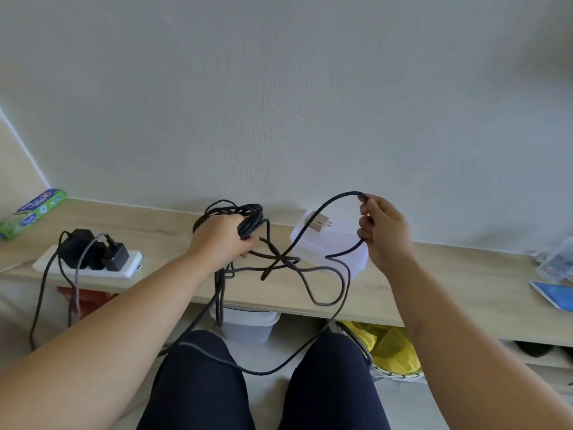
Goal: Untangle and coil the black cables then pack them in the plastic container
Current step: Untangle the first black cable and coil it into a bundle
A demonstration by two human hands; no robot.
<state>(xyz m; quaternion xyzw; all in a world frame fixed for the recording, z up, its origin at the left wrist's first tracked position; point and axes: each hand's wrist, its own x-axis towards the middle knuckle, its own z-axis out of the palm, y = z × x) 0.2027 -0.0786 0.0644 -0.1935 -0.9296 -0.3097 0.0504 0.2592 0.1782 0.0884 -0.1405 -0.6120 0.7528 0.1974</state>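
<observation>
— Two hands, one cable (310, 270). Which feeds the next loop?
— Right hand (383, 234). Its fingers (366, 201) pinch a raised arc of cable, which runs down-left toward the left hand (221, 237).
— And the left?
— Fingers wrapped tight round the coil (251, 217), over the worktop (434, 274).
— Slack?
— Crossed loops between the hands, trailing to the lap. The box (338, 243) sits behind the right hand.
— So bring the arc leftward onto the coil, I'd judge.
</observation>
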